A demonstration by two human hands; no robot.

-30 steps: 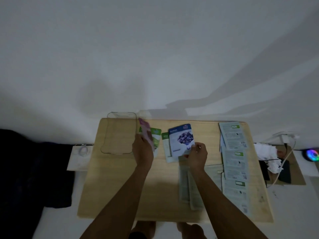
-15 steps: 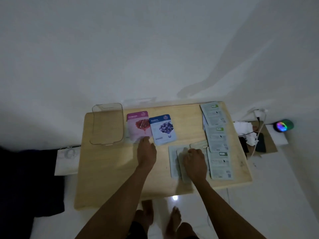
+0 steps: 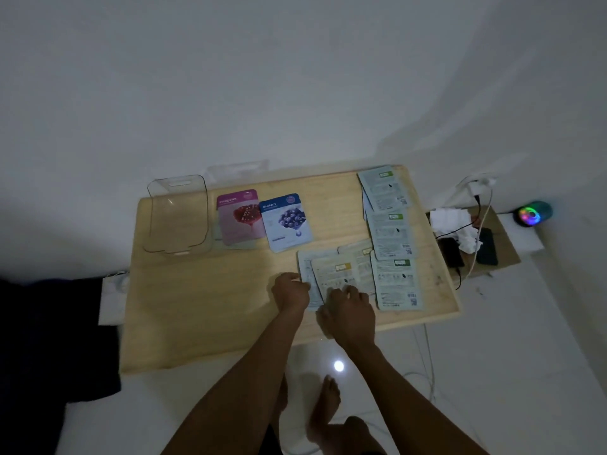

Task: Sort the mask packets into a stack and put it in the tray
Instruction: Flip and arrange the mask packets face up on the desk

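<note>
Wooden bench (image 3: 203, 307) under dim light. Clear tray (image 3: 177, 218) at 10 o'clock, pink packet (image 3: 239, 218) and blue packet (image 3: 287, 223) beside it. Face-down packets (image 3: 389, 234) run along 2 o'clock edge. Left hand (image 3: 290, 292) and right hand (image 3: 348, 310) rest on overlapping yellow-label packets (image 3: 335, 274) at centre.

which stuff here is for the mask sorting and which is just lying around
For the job: pink packet, blue packet, face-down packets, clear tray, both hands.
Lying about: phones, cables, crumpled tissue, coloured light.
</note>
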